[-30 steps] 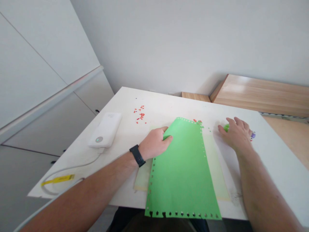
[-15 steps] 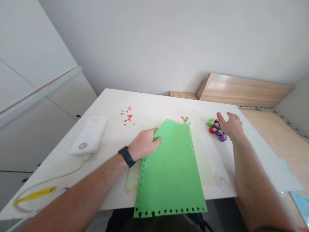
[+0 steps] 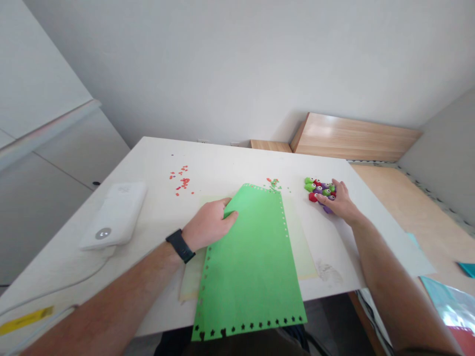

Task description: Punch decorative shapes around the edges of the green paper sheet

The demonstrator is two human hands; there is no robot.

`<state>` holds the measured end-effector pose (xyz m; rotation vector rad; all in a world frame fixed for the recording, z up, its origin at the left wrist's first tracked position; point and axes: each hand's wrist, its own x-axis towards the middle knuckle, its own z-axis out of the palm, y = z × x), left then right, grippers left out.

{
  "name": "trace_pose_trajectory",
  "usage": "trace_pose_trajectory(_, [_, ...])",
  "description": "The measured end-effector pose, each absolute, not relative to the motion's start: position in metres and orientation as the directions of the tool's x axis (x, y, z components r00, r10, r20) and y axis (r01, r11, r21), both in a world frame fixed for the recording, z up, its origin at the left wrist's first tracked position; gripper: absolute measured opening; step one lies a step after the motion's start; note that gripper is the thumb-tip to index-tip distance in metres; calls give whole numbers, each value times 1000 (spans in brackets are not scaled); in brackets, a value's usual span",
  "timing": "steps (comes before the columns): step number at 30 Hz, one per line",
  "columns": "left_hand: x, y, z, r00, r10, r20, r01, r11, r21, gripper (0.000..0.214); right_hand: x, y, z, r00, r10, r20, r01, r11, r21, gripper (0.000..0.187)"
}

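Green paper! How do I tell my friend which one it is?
On the white table, look near the front edge. A bright green paper lies at the person's left hand, on top of a paler sheet. Only the bright one has star-shaped holes along its near end.

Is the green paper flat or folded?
Spread flat: the green paper lies on the white table, no crease showing, and the left hand touches its upper corner.

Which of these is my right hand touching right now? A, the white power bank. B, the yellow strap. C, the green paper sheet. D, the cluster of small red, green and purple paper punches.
D. The right hand rests on the cluster of small red, green and purple paper punches, while the green paper sheet lies beside the left hand.
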<state>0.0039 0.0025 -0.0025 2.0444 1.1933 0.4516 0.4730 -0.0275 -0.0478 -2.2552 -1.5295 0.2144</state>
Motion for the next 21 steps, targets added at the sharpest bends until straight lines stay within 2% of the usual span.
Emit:
trace_pose_trajectory(4, [4, 2, -1, 518, 854, -59, 598, -311, 739, 50, 455, -22, -42, 413, 910, 43, 856, -371, -360, 129])
trace_pose_trajectory(21, [5, -1, 5, 472, 880, -39, 610, -295, 736, 40, 427, 56, -40, 362, 926, 107, 876, -299, -378, 112])
